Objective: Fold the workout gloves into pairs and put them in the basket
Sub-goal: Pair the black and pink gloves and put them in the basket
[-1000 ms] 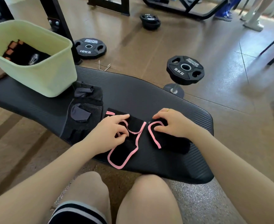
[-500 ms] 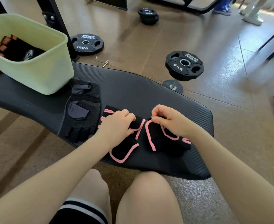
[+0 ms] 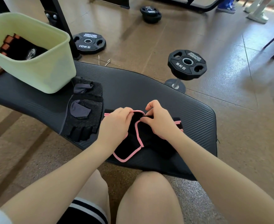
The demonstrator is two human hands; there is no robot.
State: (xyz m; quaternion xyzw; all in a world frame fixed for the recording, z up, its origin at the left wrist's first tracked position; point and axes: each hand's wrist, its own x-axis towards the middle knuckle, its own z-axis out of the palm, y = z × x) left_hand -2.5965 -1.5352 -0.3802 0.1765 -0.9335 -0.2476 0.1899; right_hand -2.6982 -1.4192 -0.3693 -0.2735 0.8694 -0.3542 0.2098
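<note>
Progress is judged at roughly a third — one dark glove set with orange finger tips (image 3: 16,46) is already seen lying inside the pale green basket (image 3: 41,75), which stands at the far left of the black mat (image 3: 149,91). A black and grey pair (image 3: 84,112) is laid just beside the basket's near corner, one glove above the other, apparently untouched and not yet folded. The pink-trimmed gloves (image 3: 129,146) are being worked at the mat's near edge, the two pieces overlapped at the middle. The left hand (image 3: 117,123) is closed in a pinch on the pink top hem; the right hand (image 3: 159,122) is pinched on the same hem from the other side, fingertips nearly meeting. Whether the gloves are fully stacked cannot be told, part being hidden beneath the hands. Left to do, by this reading — finishing this fold, binning it, then the grey pair.
</note>
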